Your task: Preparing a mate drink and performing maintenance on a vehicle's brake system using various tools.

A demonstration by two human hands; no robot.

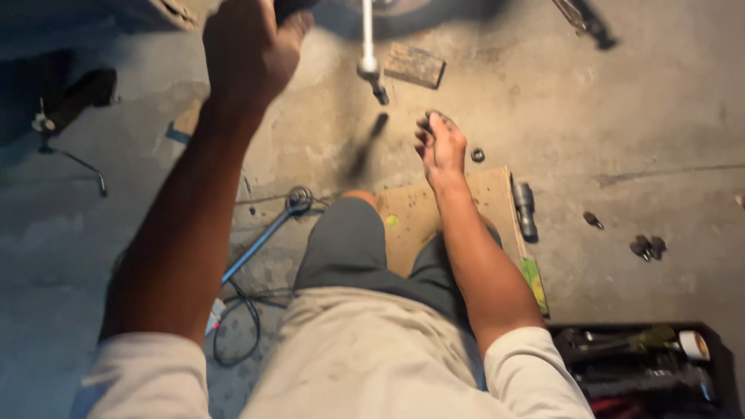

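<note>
My left hand [247,48] is raised toward the top of the view with its back to me. Its fingers and thumb close around a dark object [290,7] that the frame edge cuts off. A bright metal rod [368,35] with a socket end hangs just right of it, blurred. My right hand [441,144] reaches forward low over the concrete floor with greasy fingertips bunched together. I cannot see whether they pinch anything. A small dark nut [477,154] lies on the floor just right of that hand.
I sit on a cardboard sheet [485,194] with my bent knee [349,225] ahead. Around it lie a wooden block [414,65], a dark socket [525,208], a long wrench [268,233], a black cable [240,326] and small metal parts [646,247]. An open toolbox [644,365] stands at the lower right.
</note>
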